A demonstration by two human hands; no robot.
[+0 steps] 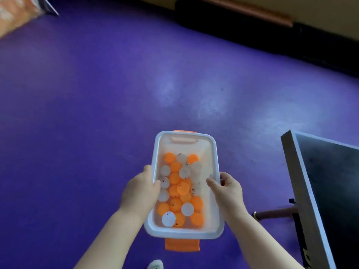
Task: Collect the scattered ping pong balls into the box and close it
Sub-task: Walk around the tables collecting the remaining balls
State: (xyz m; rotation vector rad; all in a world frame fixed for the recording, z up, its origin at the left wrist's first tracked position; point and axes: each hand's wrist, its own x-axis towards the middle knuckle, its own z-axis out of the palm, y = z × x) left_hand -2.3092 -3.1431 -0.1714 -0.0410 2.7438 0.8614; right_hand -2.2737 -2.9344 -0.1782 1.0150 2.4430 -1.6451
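Step judged: gathering near end, closing not yet begun, no lid seen
Box point(182, 232) held in mid-air above purple floor point(97, 113), top open, orange and white balls point(180, 191) heaped inside
Left hand point(139, 189) curled round left rim, thumb laid inside
Right hand point(227, 189) curled round right rim, thumb likewise inside
Next move judged: lid to be found and seated, orange latch point(182, 244) to be snapped, box to be kept level
Table point(320, 181) edge seen at right

purple floor point(97, 113), dark table point(326, 181) – right edge
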